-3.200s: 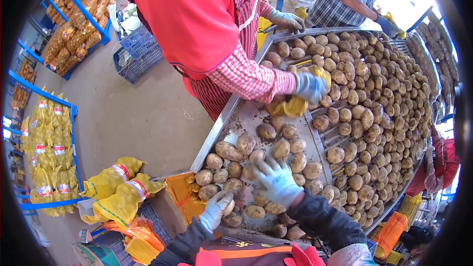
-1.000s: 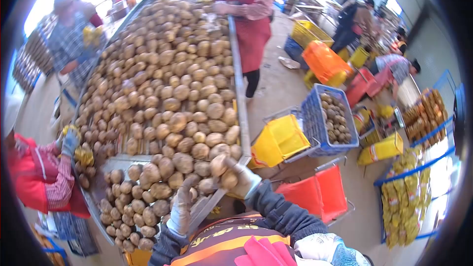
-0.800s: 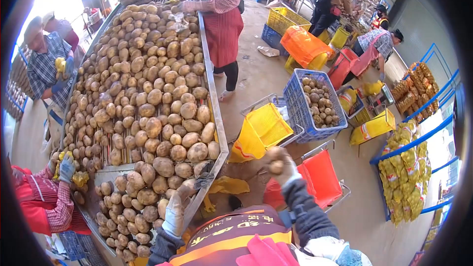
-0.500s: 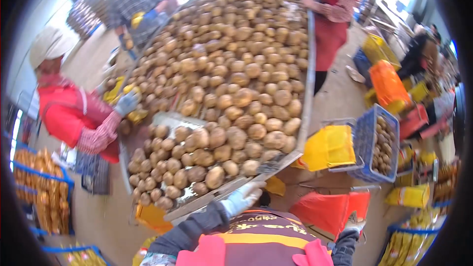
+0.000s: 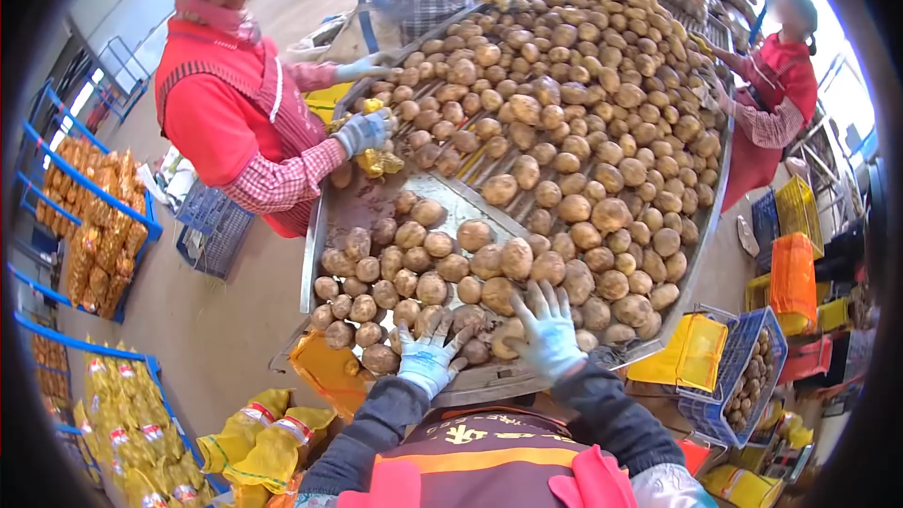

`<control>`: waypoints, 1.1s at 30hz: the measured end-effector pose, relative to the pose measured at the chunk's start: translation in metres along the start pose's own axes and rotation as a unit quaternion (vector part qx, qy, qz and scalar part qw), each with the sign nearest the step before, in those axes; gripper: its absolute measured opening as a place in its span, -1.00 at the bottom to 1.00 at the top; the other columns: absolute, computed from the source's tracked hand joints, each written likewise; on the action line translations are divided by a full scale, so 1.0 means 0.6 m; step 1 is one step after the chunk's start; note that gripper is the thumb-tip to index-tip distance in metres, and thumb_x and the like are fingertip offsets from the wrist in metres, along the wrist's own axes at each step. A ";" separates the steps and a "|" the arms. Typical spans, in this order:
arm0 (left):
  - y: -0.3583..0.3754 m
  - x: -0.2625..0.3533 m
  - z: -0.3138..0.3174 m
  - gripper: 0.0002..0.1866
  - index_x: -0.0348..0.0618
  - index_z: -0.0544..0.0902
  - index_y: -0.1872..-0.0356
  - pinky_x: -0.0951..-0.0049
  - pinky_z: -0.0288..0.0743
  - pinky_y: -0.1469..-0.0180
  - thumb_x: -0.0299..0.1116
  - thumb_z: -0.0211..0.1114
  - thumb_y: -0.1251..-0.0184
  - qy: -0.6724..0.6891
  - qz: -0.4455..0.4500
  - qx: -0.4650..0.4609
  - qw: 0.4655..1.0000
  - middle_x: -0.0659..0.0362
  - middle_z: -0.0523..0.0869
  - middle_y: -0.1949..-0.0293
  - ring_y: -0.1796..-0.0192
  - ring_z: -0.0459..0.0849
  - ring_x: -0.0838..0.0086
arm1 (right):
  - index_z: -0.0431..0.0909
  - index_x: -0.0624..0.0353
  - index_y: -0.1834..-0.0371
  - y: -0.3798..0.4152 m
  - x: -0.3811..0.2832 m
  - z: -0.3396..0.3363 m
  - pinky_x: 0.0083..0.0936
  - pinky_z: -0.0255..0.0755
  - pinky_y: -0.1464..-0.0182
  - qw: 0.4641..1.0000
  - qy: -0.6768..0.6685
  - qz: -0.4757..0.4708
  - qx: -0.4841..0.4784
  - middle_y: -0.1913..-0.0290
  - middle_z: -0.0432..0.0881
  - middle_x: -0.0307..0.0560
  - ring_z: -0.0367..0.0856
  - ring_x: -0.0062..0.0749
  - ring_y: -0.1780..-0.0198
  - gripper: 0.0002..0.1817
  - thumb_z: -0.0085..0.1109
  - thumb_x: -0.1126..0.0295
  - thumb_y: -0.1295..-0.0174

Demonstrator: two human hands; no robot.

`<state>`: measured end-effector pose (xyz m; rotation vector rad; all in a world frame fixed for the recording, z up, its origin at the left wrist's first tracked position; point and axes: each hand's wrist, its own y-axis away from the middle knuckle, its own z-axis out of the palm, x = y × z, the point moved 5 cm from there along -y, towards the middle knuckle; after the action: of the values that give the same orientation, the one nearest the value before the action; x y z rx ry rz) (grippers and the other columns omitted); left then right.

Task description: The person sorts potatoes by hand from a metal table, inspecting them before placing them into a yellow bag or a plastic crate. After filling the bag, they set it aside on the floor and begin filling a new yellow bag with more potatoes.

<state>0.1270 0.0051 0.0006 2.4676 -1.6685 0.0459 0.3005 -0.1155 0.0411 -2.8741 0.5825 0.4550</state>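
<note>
Both of my hands wear light blue and white gloves and rest at the near edge of a metal table [image 5: 310,273] heaped with potatoes [image 5: 611,216]. Fingers spread, my left hand [image 5: 430,357] touches potatoes near the table's front rim. My right hand [image 5: 547,331] lies a little to the right, its fingers also apart and over potatoes. Neither hand grips anything. Between them sit a few potatoes, and a bare metal plate [image 5: 466,207] shows farther back.
At left, a person in red [image 5: 221,103] holds a yellow net bag. Others stand at the far side and right. An orange bag [image 5: 329,372] hangs at the front edge. Right of the table are a yellow bag [image 5: 691,353] and a blue crate [image 5: 724,404] of potatoes.
The view has turned and moved closer to the table. My left hand has gone from the rim onto the potatoes; my right hand has come up from beside the red bag onto them.
</note>
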 end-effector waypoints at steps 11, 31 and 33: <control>-0.012 -0.205 -0.022 -0.18 0.50 0.20 -0.42 -0.48 -0.37 -0.34 0.24 0.26 -0.08 -0.040 -0.141 -0.103 0.984 0.18 0.03 -0.52 -0.51 -0.06 -0.03 | 0.14 0.12 -0.44 -0.289 -0.013 0.072 -0.08 0.10 -0.37 0.992 0.064 0.071 -0.080 -0.35 0.26 0.11 0.15 0.18 -0.38 -0.03 0.32 -0.06 0.03; -0.005 -0.131 -0.010 -0.39 0.00 0.30 -0.36 0.02 0.11 -0.39 -0.03 0.15 -0.33 0.333 -0.135 0.123 0.925 0.05 0.43 -0.30 -0.39 0.32 0.19 | 0.52 0.04 0.04 -0.295 -0.049 0.078 -0.13 0.40 -0.07 0.990 -0.130 0.053 0.019 -0.01 0.48 0.17 0.45 0.07 -0.08 -0.62 0.26 0.22 -0.05; -0.022 -0.090 -0.045 -0.33 -0.10 0.34 -0.32 0.26 0.31 -0.30 0.19 0.02 -0.40 0.698 -0.207 0.190 0.659 0.10 0.42 -0.30 -0.27 0.45 0.27 | 0.52 0.13 0.11 -0.251 -0.112 0.017 -0.15 0.42 -0.03 0.969 -0.243 0.020 0.046 0.09 0.51 0.18 0.49 0.10 0.02 -0.65 0.26 0.24 -0.06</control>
<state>0.1205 0.0635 0.0193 1.7722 -0.3657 1.8027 0.2998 0.0472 0.0699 -2.5232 0.5520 1.0648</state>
